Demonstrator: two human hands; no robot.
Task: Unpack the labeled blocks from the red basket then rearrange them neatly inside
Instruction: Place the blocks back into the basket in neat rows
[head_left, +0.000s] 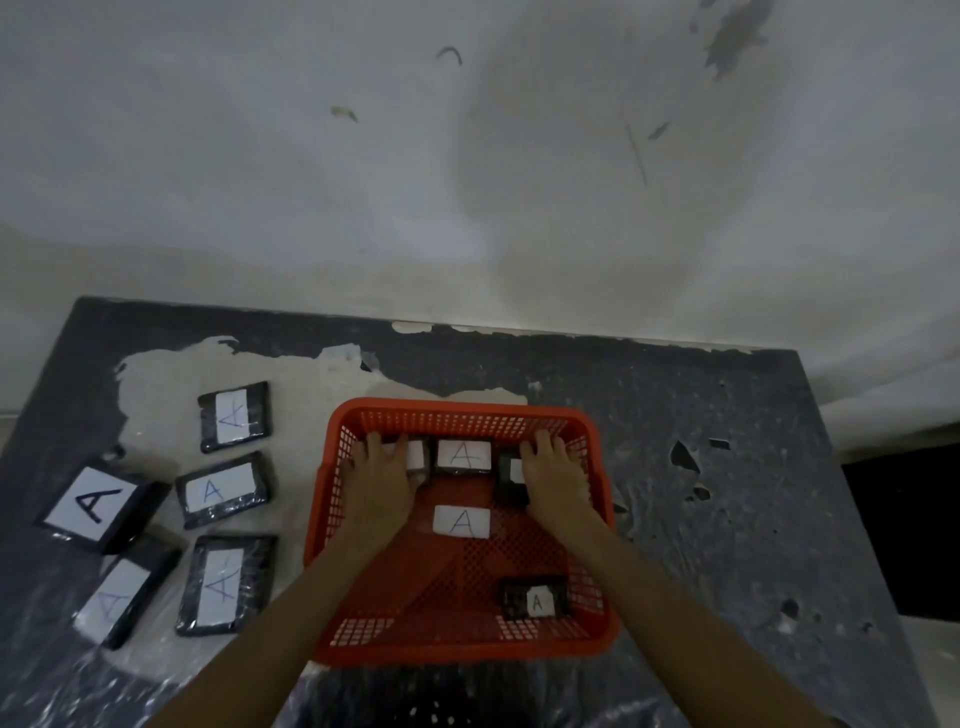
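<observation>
The red basket is set mid-table, five blocks inside; five more blocks lie left. The left hand is spread flat over one far-row block, the right hand over another; grip cannot be told. The peeling tabletop is backed by a stained wall; bare room is left at right.

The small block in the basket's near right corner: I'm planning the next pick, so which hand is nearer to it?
Right. The right hand rests on a far-row block, on the same side as the small block. The left hand is across the red basket at the far left.
</observation>
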